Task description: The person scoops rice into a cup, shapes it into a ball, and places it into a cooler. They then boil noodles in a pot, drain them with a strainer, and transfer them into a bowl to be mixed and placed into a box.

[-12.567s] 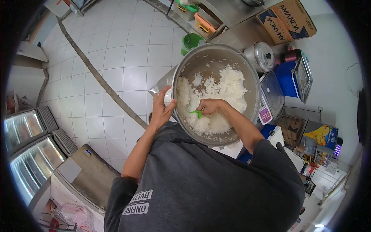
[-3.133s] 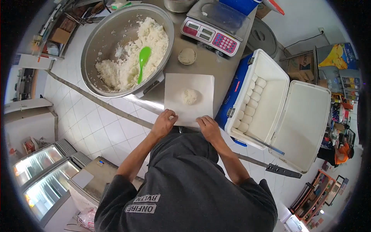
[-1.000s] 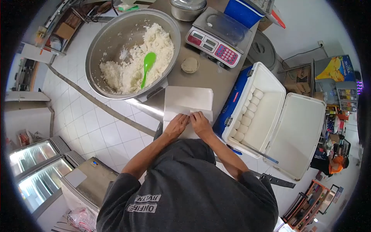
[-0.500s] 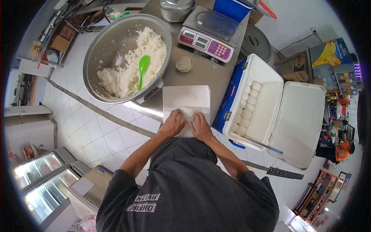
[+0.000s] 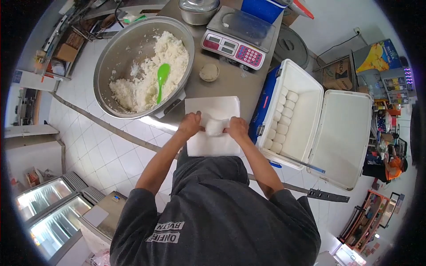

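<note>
A white wrapped bundle [image 5: 215, 127] lies on a stack of white paper sheets [image 5: 211, 147] at the steel table's front edge. At the bundle's left end, the closed fingers of my left hand [image 5: 191, 124] grip its wrapper. My right hand [image 5: 237, 128] pinches the wrapper at the right end. Beyond the sheets stands a small bowl [image 5: 209, 72] filled with rice. A green spoon [image 5: 163, 76] rests on the cooked rice [image 5: 173, 53] in a large metal pot [image 5: 101, 75] to the left.
A digital scale [image 5: 235, 48] stands at the table's back, beside a lidded metal pot [image 5: 199, 17]. To the right, an open cooler [image 5: 306, 106] holds several white wrapped bundles [image 5: 282, 119]. A person in orange [image 5: 393, 167] is at the far right.
Both hands have moved apart and slightly up, to the two ends of the bundle. The rounded white bundle now shows between them.
</note>
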Motion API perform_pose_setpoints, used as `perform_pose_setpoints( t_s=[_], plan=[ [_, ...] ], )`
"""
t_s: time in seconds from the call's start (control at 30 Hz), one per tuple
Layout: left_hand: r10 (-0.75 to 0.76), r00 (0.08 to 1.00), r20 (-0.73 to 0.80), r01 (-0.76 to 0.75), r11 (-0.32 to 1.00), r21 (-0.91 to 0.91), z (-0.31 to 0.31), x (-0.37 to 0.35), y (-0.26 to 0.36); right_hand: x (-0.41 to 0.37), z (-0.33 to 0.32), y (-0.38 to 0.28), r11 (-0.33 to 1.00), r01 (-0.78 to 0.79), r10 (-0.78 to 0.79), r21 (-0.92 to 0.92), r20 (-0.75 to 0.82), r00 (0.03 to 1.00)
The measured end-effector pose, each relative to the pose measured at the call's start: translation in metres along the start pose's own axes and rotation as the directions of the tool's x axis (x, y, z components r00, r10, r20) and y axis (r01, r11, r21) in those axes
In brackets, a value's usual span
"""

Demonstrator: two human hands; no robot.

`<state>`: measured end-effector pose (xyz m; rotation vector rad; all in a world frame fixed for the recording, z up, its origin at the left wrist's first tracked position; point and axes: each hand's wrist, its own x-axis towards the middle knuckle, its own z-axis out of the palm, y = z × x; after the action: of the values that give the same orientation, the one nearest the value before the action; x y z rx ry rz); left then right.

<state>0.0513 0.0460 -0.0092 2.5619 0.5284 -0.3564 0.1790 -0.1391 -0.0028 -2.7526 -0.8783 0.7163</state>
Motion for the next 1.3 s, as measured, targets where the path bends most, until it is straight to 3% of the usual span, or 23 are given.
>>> perform_pose_setpoints(
  t_s=[0.07, 0.1, 0.13, 0.17, 0.23, 0.27, 0.33, 0.4, 0.47, 0.5, 0.53, 0.6, 0.63, 0.7, 0.73, 0.8, 0.93, 1.0, 1.07, 1.13, 1.2, 1.27, 1.3],
  plan=[
    [-0.045, 0.999, 0.016, 0.042, 0.993, 0.115, -0.006, 0.005, 0.005, 0.009, -0.005, -0.004, 0.997, 0.011, -0.015, -0.081, -0.05, 0.999],
    [0.162, 0.973, -0.162, -0.124, 0.966, 0.225, -0.003, 0.008, 0.005, 0.013, -0.004, -0.004, 0.978, 0.173, -0.195, -0.113, -0.238, 0.951],
    [0.373, 0.876, -0.307, -0.256, 0.897, 0.359, 0.002, 0.01, 0.004, 0.016, -0.004, -0.004, 0.931, 0.32, -0.364, -0.175, -0.406, 0.838],
    [0.373, 0.876, -0.306, -0.258, 0.898, 0.356, 0.007, 0.011, 0.004, 0.019, -0.003, -0.002, 0.932, 0.318, -0.363, -0.176, -0.404, 0.84],
    [0.33, 0.934, -0.138, -0.306, 0.937, 0.166, 0.014, 0.01, 0.005, 0.025, 0.007, 0.007, 0.885, 0.455, -0.461, -0.1, -0.037, 0.887],
    [0.327, 0.935, -0.133, -0.305, 0.938, 0.165, 0.018, 0.004, 0.005, 0.021, 0.015, 0.009, 0.885, 0.455, -0.46, -0.095, -0.034, 0.887],
    [0.28, 0.921, -0.269, -0.28, 0.959, 0.04, 0.03, -0.015, 0.006, -0.002, 0.025, 0.008, 0.909, 0.413, -0.416, -0.048, -0.128, 0.9],
    [0.265, 0.913, -0.311, -0.261, 0.964, 0.056, 0.049, -0.027, 0.007, -0.024, 0.041, -0.002, 0.941, 0.338, -0.335, 0.001, -0.135, 0.933],
    [0.079, 0.869, -0.488, -0.16, 0.979, -0.127, 0.066, -0.04, 0.018, -0.04, 0.066, -0.007, 0.94, 0.341, -0.3, 0.003, -0.467, 0.832],
    [0.0, 0.904, -0.427, -0.123, 0.958, -0.26, 0.067, -0.047, 0.026, -0.047, 0.068, -0.011, 0.956, 0.286, -0.247, 0.06, -0.357, 0.901],
    [-0.002, 0.907, -0.422, -0.118, 0.959, -0.258, 0.073, -0.051, 0.033, -0.052, 0.07, -0.017, 0.956, 0.286, -0.245, 0.066, -0.353, 0.903],
    [-0.025, 0.815, -0.58, -0.158, 0.951, -0.264, 0.085, -0.059, 0.043, -0.062, 0.073, -0.029, 0.963, 0.24, -0.164, 0.126, -0.433, 0.886],
    [0.061, 0.836, -0.545, -0.227, 0.943, -0.242, 0.093, -0.06, 0.037, -0.065, 0.083, -0.032, 0.964, 0.233, -0.157, 0.128, -0.431, 0.888],
    [0.033, 0.852, -0.522, -0.225, 0.924, -0.308, 0.102, -0.063, 0.036, -0.067, 0.095, -0.04, 0.766, 0.249, -0.016, 0.593, -0.369, 0.929],
    [0.003, 0.865, -0.501, -0.218, 0.903, -0.369, 0.101, -0.064, 0.038, -0.063, 0.098, -0.042, 0.768, 0.242, -0.012, 0.593, -0.366, 0.931],
    [-0.013, 0.884, -0.466, -0.199, 0.894, -0.401, 0.1, -0.064, 0.039, -0.055, 0.099, -0.049, 0.384, 0.114, 0.127, 0.916, -0.175, 0.976],
    [0.036, 0.944, -0.329, -0.181, 0.889, -0.421, 0.103, -0.064, 0.03, -0.049, 0.084, -0.073, 0.511, -0.052, 0.31, 0.858, -0.128, 0.942],
    [0.031, 0.931, -0.363, -0.212, 0.856, -0.471, 0.101, -0.052, 0.027, -0.045, 0.076, -0.087, 0.788, 0.071, 0.236, 0.612, -0.406, 0.883],
    [0.028, 0.919, -0.394, -0.25, 0.813, -0.525, 0.094, -0.039, 0.026, -0.028, 0.077, -0.092, 0.803, 0.078, 0.251, 0.591, -0.454, 0.855],
    [0.06, 0.912, -0.407, -0.256, 0.857, -0.448, 0.08, -0.027, 0.03, -0.014, 0.076, -0.085, 0.822, 0.075, 0.271, 0.564, -0.503, 0.821],
    [0.058, 0.904, -0.424, -0.278, 0.833, -0.478, 0.082, -0.017, 0.024, 0.0, 0.071, -0.076, 0.755, -0.038, 0.322, 0.654, -0.32, 0.891],
    [0.048, 0.897, -0.439, -0.289, 0.816, -0.502, 0.086, -0.018, 0.016, -0.001, 0.069, -0.071, 0.718, -0.073, 0.349, 0.692, -0.267, 0.898],
    [0.021, 0.95, -0.313, -0.219, 0.758, -0.615, 0.08, -0.019, 0.014, 0.0, 0.066, -0.07, 0.675, -0.108, 0.369, 0.729, -0.208, 0.906]
  ],
)
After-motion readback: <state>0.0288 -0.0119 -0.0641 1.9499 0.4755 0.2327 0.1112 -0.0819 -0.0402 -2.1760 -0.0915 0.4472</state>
